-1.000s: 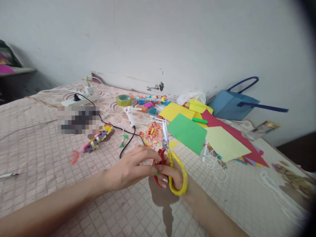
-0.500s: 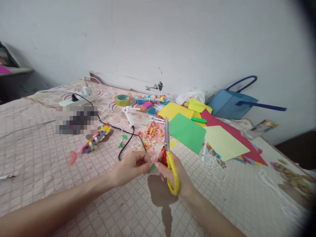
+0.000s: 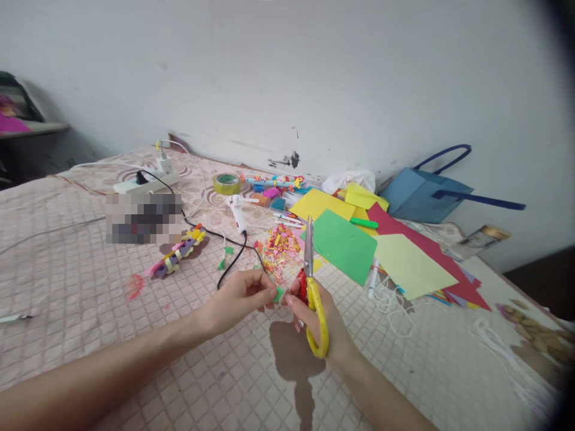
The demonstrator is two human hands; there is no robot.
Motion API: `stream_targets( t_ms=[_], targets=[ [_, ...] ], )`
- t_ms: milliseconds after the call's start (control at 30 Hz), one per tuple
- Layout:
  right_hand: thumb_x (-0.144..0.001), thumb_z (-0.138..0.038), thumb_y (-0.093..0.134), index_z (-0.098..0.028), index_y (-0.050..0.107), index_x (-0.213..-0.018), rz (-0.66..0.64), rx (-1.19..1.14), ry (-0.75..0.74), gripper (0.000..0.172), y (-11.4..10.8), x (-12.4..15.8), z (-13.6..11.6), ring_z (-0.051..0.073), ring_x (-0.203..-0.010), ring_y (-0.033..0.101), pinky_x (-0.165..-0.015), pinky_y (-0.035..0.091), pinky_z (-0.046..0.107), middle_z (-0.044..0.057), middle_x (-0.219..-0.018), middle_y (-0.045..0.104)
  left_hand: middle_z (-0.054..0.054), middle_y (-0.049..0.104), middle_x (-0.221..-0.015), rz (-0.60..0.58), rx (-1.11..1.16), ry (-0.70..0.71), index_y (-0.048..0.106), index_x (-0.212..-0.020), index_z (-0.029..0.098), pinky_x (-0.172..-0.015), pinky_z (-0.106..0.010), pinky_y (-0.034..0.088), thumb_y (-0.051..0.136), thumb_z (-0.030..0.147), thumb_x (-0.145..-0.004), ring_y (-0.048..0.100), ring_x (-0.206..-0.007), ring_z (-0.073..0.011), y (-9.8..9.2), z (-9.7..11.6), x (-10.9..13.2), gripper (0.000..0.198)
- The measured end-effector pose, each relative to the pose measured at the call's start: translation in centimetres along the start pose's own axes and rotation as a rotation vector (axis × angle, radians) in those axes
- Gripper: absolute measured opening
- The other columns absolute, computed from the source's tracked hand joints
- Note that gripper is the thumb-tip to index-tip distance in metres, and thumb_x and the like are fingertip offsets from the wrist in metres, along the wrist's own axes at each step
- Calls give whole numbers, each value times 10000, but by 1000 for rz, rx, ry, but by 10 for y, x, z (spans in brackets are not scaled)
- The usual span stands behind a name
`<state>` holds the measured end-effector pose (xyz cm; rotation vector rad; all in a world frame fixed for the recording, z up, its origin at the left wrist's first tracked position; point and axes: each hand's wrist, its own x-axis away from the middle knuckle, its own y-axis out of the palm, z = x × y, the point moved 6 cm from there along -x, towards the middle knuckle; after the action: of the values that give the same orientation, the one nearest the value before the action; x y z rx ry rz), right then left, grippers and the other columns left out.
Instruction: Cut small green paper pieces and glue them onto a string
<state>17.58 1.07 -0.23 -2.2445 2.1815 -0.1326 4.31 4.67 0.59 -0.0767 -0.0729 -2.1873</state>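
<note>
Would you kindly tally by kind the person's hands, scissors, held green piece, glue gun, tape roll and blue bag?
Left hand and right hand: 2
Scissors: 1
Held green piece: 1
Glue gun: 1
Tape roll: 1
Blue bag: 1
Total: 7

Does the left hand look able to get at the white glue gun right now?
Probably yes: the glue gun lies beyond the left hand, with little but its black cord between them. That hand is pinching a small green scrap, though, so it would likely need freeing first.
</note>
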Motion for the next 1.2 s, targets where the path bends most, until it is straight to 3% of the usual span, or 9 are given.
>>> stream_targets(
  t_ms=[267, 500, 867, 1200],
  targets=[
    [-837, -514, 482, -199, 434, -735, -103, 192, 0, 335, 7, 4, 1, 74, -424, 372, -400, 328, 202, -70, -546, 393, -1, 612, -647, 171, 142, 82, 556, -726, 140, -570, -219, 442, 643, 347, -768, 551, -588, -100, -20, 21, 1, 229],
    [-845, -447, 490, -201, 428, -711, -135, 299, -31, 287, 12, 8, 4, 82, -466, 360, -422, 310, 204, -59, -572, 391, 11, 624, -710, 297, 225, 165, 562, -750, 145, -671, -226, 467, 633, 284, -793, 577, -646, -88, -38, 30, 0, 162],
    [-824, -343, 526, -203, 416, -699, -137, 372, 0, 218, 15, 8, 4, 71, -444, 352, -400, 282, 189, -73, -549, 359, 1, 639, -760, 331, 300, 222, 562, -747, 147, -705, -240, 483, 645, 284, -783, 582, -673, -91, -43, 32, 0, 164],
    [-823, -438, 523, -206, 425, -701, -121, 367, -5, 279, 14, 7, 10, 72, -435, 341, -383, 277, 188, -71, -547, 365, 3, 629, -735, 352, 306, 196, 565, -727, 151, -666, -227, 449, 644, 289, -777, 560, -651, -91, -40, 27, 1, 167]
  ],
)
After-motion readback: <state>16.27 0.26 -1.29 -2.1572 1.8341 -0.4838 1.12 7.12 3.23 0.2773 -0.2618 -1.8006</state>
